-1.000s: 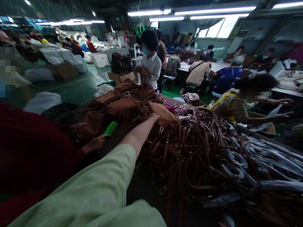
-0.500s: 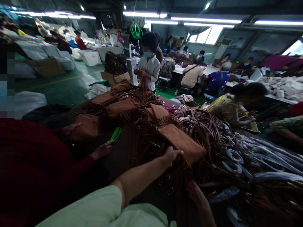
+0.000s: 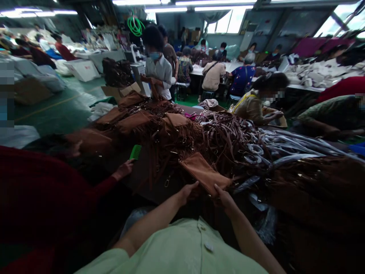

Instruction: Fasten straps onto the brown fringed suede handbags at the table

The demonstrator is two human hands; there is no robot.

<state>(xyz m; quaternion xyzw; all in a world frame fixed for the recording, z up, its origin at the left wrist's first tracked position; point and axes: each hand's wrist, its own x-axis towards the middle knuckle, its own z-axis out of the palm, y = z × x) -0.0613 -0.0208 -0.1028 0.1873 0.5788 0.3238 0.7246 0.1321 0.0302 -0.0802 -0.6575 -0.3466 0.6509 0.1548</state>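
A brown suede-like bag (image 3: 203, 172) with fringe at its far side is tilted in front of me, over the heaped table. My left hand (image 3: 188, 192) is closed at its near left edge, the fingertips partly hidden. On the near right corner, my right hand (image 3: 224, 198) grips the bag with fingers on its top face. Beyond it lie another brown fringed bag (image 3: 174, 119) and a tangle of brown straps (image 3: 225, 127) with metal clasps.
On my left, a co-worker in a dark red sleeve (image 3: 99, 192) holds a green comb (image 3: 135, 152). Plastic-wrapped straps (image 3: 285, 141) cover the right of the table. A person in a white shirt (image 3: 161, 70) stands at the far end.
My right hand has come up from below and taken hold of the bag's near corner. The view has swung right and down. The co-worker's comb hand stays near the same place.
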